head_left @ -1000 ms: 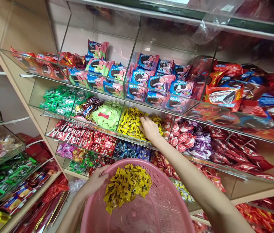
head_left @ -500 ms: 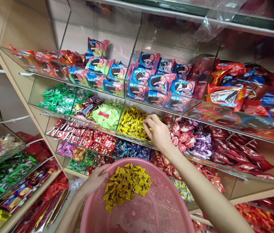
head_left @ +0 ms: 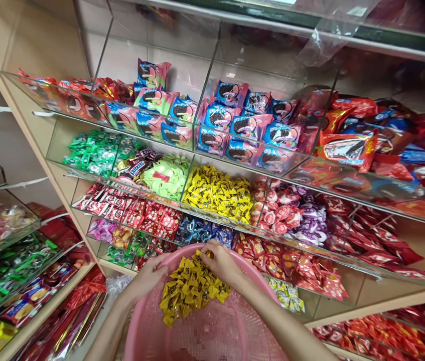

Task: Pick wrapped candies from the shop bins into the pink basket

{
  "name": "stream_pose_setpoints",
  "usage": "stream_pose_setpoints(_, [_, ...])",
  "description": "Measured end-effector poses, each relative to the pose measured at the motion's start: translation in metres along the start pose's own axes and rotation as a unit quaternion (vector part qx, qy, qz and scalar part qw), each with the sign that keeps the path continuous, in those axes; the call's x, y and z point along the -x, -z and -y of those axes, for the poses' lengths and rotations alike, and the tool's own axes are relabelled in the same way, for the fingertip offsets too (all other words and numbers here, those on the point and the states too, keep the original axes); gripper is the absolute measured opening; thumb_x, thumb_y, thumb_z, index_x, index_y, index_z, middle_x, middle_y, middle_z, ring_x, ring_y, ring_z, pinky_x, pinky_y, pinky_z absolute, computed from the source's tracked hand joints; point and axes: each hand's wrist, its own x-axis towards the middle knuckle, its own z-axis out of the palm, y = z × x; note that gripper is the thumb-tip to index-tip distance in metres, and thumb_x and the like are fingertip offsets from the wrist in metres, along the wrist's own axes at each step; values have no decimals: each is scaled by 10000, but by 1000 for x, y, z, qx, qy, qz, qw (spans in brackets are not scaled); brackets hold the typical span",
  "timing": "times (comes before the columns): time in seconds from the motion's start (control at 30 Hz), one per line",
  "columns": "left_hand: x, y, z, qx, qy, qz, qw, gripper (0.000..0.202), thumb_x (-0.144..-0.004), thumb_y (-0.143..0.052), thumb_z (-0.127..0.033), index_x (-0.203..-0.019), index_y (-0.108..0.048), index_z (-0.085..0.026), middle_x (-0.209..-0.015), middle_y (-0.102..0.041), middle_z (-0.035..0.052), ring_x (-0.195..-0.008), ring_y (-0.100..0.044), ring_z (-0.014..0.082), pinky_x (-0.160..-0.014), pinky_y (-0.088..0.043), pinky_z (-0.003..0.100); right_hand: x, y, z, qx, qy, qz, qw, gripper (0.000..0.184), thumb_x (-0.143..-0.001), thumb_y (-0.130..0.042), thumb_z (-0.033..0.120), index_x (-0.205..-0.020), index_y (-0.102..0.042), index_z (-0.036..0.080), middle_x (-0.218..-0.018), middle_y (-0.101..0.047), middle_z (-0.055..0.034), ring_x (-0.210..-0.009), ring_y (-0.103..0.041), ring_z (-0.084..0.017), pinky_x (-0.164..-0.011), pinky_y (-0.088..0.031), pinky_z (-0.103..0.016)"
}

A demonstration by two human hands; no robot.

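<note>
A pink mesh basket (head_left: pixel 235 331) sits low in the middle, tilted toward the shelves, with a heap of yellow wrapped candies (head_left: pixel 191 288) in it. My left hand (head_left: pixel 148 278) grips the basket's far left rim. My right hand (head_left: pixel 222 263) rests on top of the candy heap, fingers curled down into the wrappers. Above, a clear bin holds more of the same yellow candies (head_left: pixel 220 193).
Clear acrylic shelves (head_left: pixel 197 135) hold cookie packs, green candies, chocolate bars, red wafer packs and pink and purple sweets. More bins of sweets stand at the left (head_left: pixel 5 260). A wooden shelf edge (head_left: pixel 385 303) runs along the lower right.
My right hand left the yellow candy bin on the shelf and came down to the candy heap in the basket. My left hand stayed on the rim.
</note>
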Motion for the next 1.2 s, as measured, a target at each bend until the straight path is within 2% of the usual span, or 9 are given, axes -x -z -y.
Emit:
stream_pose_setpoints(0.2, [1, 0, -5, 14, -5, 12, 1000, 531, -668, -473, -260, -1168, -575, -117, -1229, -561, 60, -1156, -490, 235, -1031, -314, 372, -5, -8, 2, 18, -21, 26, 999, 133, -789, -508, 113, -700, -588, 171, -774, -583, -27, -715, -544, -132, -641, -377, -229])
stream_pose_setpoints(0.4, [2, 1, -10, 21, 2, 15, 1000, 519, -664, -484, -266, -1156, -589, -141, -1212, -577, 51, -1148, -494, 241, -1022, -322, 368, -5, -12, 3, 23, -22, 48, 998, 112, -789, -518, 131, -720, -594, 176, -802, -577, -26, -727, -545, -138, -643, -387, -236])
stream_pose_setpoints(0.53, [1, 1, -8, 22, 5, 9, 1000, 520, -652, -503, -266, -1142, -596, -116, -1188, -594, 73, -1126, -505, 244, -1017, -322, 377, -6, -1, 1, 2, -13, 20, 1000, 65, -793, -556, 184, -755, -607, 179, -797, -575, -23, -724, -534, -136, -649, -394, -239])
stream_pose_setpoints(0.7, [2, 1, -5, 20, 7, 9, 1000, 514, -666, -501, -285, -1150, -594, -140, -1197, -590, 53, -1149, -486, 246, -1021, -321, 355, -6, 18, -9, -40, -24, -17, 999, 131, -810, -550, 266, -801, -641, 171, -767, -570, -28, -660, -511, -127, -610, -398, -240])
stream_pose_setpoints(0.87, [3, 1, -4, 7, 22, -4, 1000, 542, -662, -502, -298, -1169, -577, -123, -1226, -567, 66, -1177, -462, 249, -1034, -303, 361, 2, 21, -22, -77, -41, 9, 996, 211, -776, -529, 150, -949, -649, 147, -905, -589, -68, -667, -536, -120, -617, -431, -244])
stream_pose_setpoints(1.07, [3, 1, -8, -1, 13, 13, 1000, 542, -674, -467, -301, -1172, -572, -111, -1230, -562, 73, -1162, -475, 239, -1035, -298, 366, 7, 14, -29, -15, -2, 18, 1000, 197, -791, -552, 162, -968, -637, 188, -922, -606, -57, -831, -558, -160, -747, -431, -277])
stream_pose_setpoints(1.2, [3, 1, -6, 11, 28, -7, 1000, 551, -654, -501, -303, -1167, -577, -116, -1228, -565, 73, -1165, -472, 239, -1038, -298, 369, 8, 12, -29, 41, -28, 7, 999, 155, -825, -534, 228, -944, -625, 187, -908, -624, -58, -846, -571, -174, -749, -423, -277])
